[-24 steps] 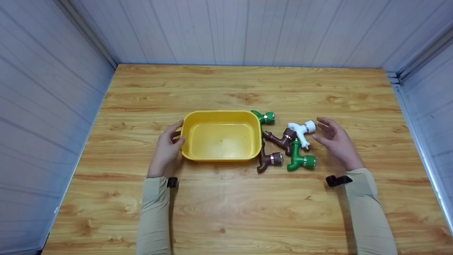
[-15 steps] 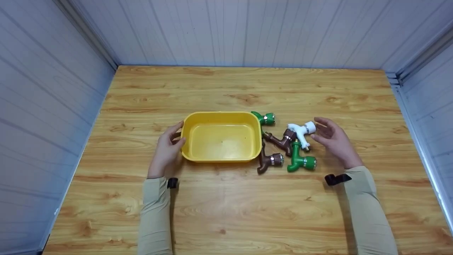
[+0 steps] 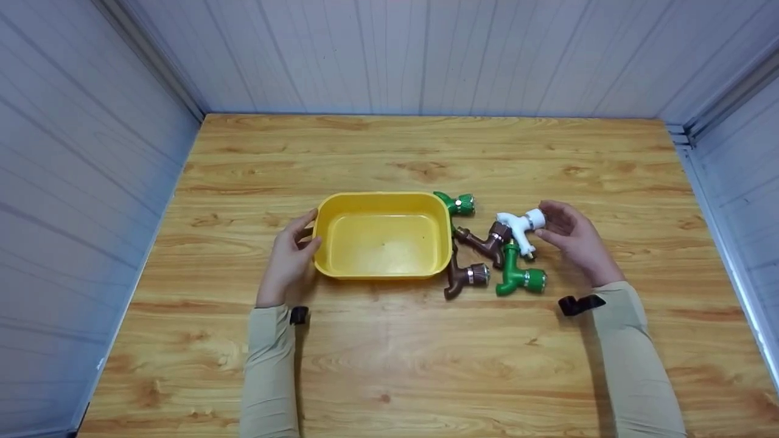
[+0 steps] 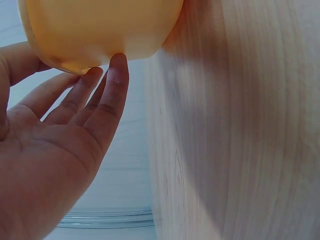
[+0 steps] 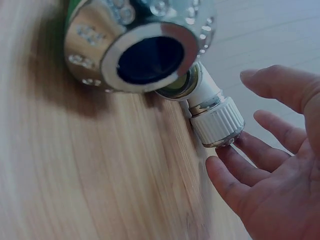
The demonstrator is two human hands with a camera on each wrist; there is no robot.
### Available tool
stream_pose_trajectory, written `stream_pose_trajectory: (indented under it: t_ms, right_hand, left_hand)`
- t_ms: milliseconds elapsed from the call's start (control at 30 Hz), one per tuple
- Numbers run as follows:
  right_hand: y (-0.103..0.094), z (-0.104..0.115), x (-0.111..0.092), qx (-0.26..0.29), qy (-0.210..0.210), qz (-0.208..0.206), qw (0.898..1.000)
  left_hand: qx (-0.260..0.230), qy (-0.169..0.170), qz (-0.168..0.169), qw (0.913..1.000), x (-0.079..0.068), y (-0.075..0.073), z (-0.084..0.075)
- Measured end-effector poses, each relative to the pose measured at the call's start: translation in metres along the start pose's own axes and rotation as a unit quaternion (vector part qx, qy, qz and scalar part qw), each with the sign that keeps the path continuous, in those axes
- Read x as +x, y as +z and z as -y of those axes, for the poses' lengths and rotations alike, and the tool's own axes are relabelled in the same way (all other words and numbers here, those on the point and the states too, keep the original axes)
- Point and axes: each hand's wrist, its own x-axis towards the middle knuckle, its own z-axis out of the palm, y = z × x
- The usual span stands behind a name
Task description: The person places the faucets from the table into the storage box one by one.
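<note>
Beige sleeves (image 3: 268, 371) come first, closest to the camera, with a black band (image 3: 581, 305) at each cuff, all over a wood-look table (image 3: 383, 353). Next up are the front two taps: a green one (image 3: 514, 277) on the right with its shiny-tipped knob facing right, and a brown one (image 3: 457, 278) whose back end is hidden by the tub. Left hand (image 3: 289, 258) is at the left end of the yellow tub (image 3: 382, 234), fingertips against the outside wall and thumb at the rim; honestly can't tell if it's really pinching or just resting there. Tub's sitting upright on the table, left of the taps. Right hand (image 3: 575, 240) has thumb and fingers well apart, nothing clamped, with the fingers right by the knob of the white tap (image 3: 521, 231); can't swear whether they're touching it. That white one lies at an angle just behind the front green tap, next to another brown tap (image 3: 487, 244) lying slantwise between it and the tub. Farthest of the bunch is a second green tap (image 3: 451, 204), part hidden behind the tub's right end. Past that, more bare tabletop, then pale panel wall (image 3: 389, 55).
</note>
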Motion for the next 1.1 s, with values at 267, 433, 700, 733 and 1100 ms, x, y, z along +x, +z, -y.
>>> stream_pose_trajectory:
  t_ms: [267, 433, 700, 733, 1100]
  right_hand:
    - [-0.0017, 0.0003, 0.0038, -0.019, 0.007, 0.016, 1.0]
    - [-0.0025, 0.0, 0.0066, -0.02, 0.002, 0.035, 0.999]
    - [-0.0041, -0.0007, 0.0073, -0.024, 0.011, 0.032, 0.999]
    - [-0.0043, -0.0013, 0.0072, -0.023, 0.011, 0.032, 0.999]
    - [-0.0077, -0.0068, 0.0013, -0.012, 0.013, 0.022, 1.0]
  left_hand:
    - [0.02, 0.017, -0.007, 0.9996, 0.0013, -0.0007, 0.0023]
    - [0.034, 0.015, -0.006, 0.9993, 0.0015, -0.0026, 0.0011]
    - [0.034, 0.019, -0.005, 0.9992, 0.0009, -0.0025, 0.0013]
    - [0.036, 0.018, -0.004, 0.9992, 0.0008, -0.0025, 0.0016]
    - [0.032, -0.006, -0.001, 0.9995, 0.0005, -0.0004, 0.0019]
